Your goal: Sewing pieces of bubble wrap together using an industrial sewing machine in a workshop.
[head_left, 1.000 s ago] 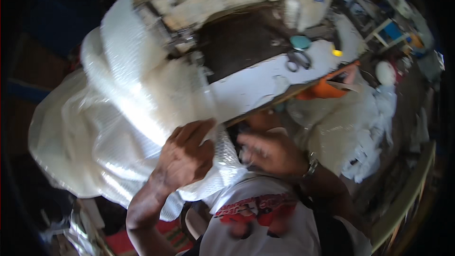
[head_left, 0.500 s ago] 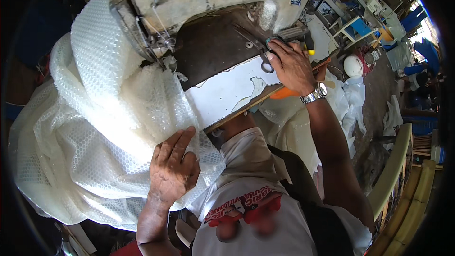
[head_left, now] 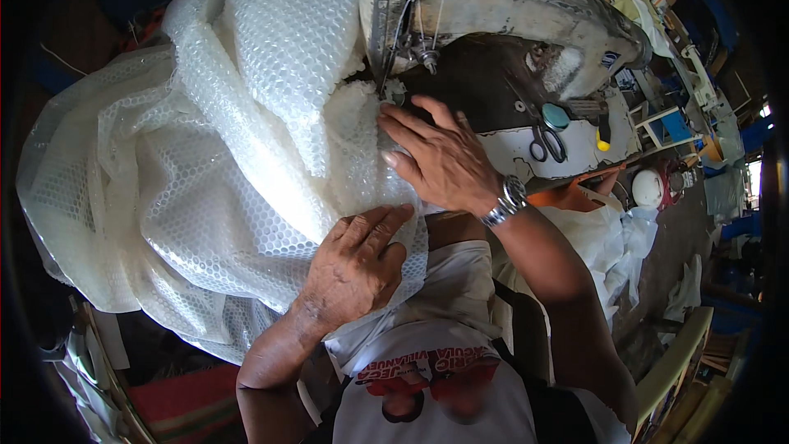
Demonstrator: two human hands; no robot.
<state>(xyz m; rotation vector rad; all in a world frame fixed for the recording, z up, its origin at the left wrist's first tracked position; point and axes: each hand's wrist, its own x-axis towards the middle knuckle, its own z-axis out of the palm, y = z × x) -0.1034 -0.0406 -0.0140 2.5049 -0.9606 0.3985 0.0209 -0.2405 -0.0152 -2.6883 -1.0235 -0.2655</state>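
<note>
A: What is the biggest thing here?

B: The white bubble wrap (head_left: 205, 173). It is bunched in a large heap on the left and runs up under the head of the sewing machine (head_left: 509, 8), which is old and grey-white. The edge of the wrap lies near the needle area (head_left: 393, 90).

A: And the hands?

B: The left hand (head_left: 349, 271) lies flat and open on the wrap, at the lower fold, fingers spread; it presses and grips nothing. The right hand (head_left: 440, 156) is also open, with its fingers laid flat over the wrap just beside the needle, and the palm over the dark machine bed (head_left: 485, 90). It holds nothing (a wristwatch (head_left: 508, 200) is on that wrist).

A: How should one do this step well, in your opinion?

B: I think the wrap must stay flat and even under both palms, and the fingertips should stay to the side of the needle, not in front of it. The heavy heap on the left can pull the sheet, so the left hand should support it.

A: Any smaller things? Labels?

B: On the white table (head_left: 514, 152) lie scissors (head_left: 546, 144) with dark handles, near a round teal object (head_left: 555, 115) and a small yellow piece (head_left: 604, 145). A small blue rectangular label (head_left: 609, 60) sits on the machine body; it is too small to read.
</note>
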